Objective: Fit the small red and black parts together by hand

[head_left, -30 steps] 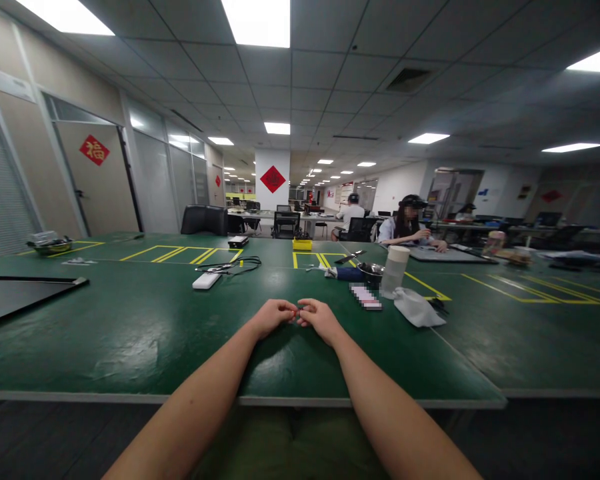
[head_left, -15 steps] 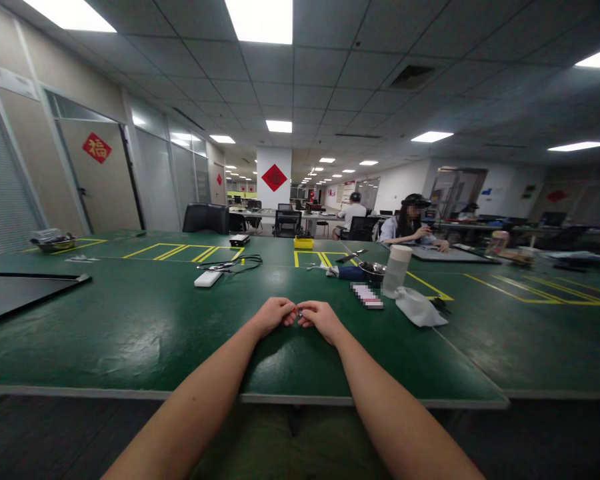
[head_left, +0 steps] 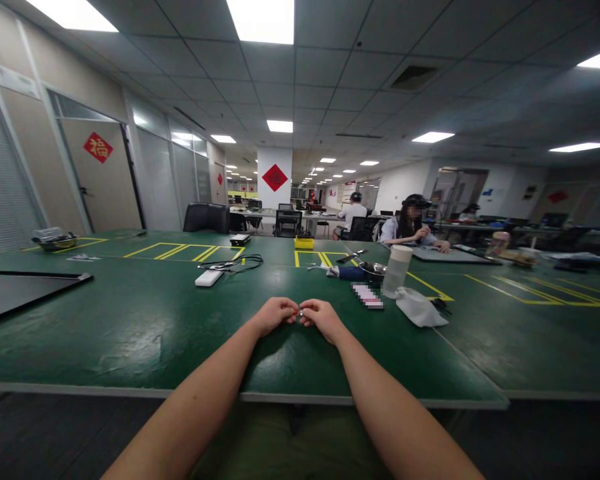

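Observation:
Over the green table (head_left: 180, 347), my left hand (head_left: 275, 315) and my right hand (head_left: 320, 319) meet with their fingertips almost touching. A tiny red-orange piece (head_left: 296, 312) shows at the pinched fingertips of my left hand; its kind is too small to make out. Pinched in my right hand is a small shiny silvery piece (head_left: 301, 313), right beside the red one. Whether the two pieces are joined, I cannot tell. The fingers hide most of both.
Ahead on the left lies a white power bank (head_left: 209, 277) with a black cable (head_left: 243, 264). To the right stand a translucent bottle (head_left: 397, 273), a white bag (head_left: 420, 307), a metal bowl (head_left: 374, 269) and a yellow box (head_left: 304, 243). A person (head_left: 413, 223) sits farther right.
My hands stay in nearly the same place. The fingertips have shifted slightly, and a little more of the red and silvery pieces shows between them.

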Demonstrator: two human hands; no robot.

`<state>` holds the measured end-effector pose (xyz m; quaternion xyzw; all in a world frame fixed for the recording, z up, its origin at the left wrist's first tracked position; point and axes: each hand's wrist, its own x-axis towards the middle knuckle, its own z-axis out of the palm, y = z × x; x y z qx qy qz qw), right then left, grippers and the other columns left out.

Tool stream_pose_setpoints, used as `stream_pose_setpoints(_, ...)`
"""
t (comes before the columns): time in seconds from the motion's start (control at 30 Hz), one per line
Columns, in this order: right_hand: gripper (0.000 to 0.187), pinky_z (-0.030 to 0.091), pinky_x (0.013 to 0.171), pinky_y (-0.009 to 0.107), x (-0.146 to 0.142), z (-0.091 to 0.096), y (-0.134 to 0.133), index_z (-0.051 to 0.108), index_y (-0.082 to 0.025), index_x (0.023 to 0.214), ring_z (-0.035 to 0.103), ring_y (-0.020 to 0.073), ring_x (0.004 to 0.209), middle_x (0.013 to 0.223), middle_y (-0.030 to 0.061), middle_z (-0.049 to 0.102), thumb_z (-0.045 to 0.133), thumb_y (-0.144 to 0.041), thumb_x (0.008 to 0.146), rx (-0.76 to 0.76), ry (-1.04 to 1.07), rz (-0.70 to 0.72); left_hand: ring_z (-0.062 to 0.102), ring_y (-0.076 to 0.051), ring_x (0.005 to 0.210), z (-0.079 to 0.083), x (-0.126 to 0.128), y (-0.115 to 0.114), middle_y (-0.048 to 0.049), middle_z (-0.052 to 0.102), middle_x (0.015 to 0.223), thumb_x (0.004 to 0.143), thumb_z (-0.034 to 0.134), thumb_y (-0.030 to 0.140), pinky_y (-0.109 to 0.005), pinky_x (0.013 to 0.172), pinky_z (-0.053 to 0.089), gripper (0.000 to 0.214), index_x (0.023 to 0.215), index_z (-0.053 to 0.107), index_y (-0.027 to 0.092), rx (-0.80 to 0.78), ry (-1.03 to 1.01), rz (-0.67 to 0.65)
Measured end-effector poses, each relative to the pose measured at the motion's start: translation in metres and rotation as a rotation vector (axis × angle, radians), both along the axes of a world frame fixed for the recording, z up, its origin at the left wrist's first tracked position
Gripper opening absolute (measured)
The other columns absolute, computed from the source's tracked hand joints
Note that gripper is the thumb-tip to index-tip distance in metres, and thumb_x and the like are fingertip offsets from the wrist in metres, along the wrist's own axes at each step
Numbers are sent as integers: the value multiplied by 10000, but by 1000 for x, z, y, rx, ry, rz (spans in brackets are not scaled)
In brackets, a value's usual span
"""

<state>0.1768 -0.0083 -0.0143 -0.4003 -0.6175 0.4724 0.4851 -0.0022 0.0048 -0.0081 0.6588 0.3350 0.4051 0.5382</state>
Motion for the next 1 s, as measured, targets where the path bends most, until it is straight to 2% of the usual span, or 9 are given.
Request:
stream_pose_setpoints(0.2, 200, 515, 526, 235, 0, 0, 0, 617, -126, 867, 645, 134, 571, 679, 34, 657, 638, -221, 692, -6, 21, -3, 606, -110, 620, 1, 0, -1, -35, 674, 686, 698, 594, 135, -244, 669, 491, 146, 820, 669, 110, -25, 33, 16)
stream_pose_setpoints(0.47, 214, 469, 473, 217, 0, 4, -3, 581, -137, 826, 620, 128, 533, 625, 0, 617, 660, -266, 675, 21, 21, -24, 578, -96, 582, 2, 1, -2, -27, 660, 675, 740, 561, 167, -222, 609, 475, 189, 875, 678, 106, 7, 56, 5)
stream_pose_setpoints(0.73, 240, 499, 570, 264, -2, 10, -10, 564, -157, 779, 655, 177, 667, 723, 16, 629, 702, -269, 617, 62, 66, -30, 574, -97, 562, -2, 2, 4, -42, 651, 677, 751, 547, 201, -213, 561, 462, 146, 813, 630, 97, -44, 13, 34)
stream_pose_setpoints(1.0, 224, 447, 479, 228, -2, 8, -10, 554, -162, 750, 597, 131, 535, 634, -15, 597, 695, -294, 637, 106, -50, -12, 571, -88, 535, 1, 2, -1, -29, 634, 666, 760, 576, 236, -203, 528, 460, 131, 798, 578, 110, -3, -11, 20)
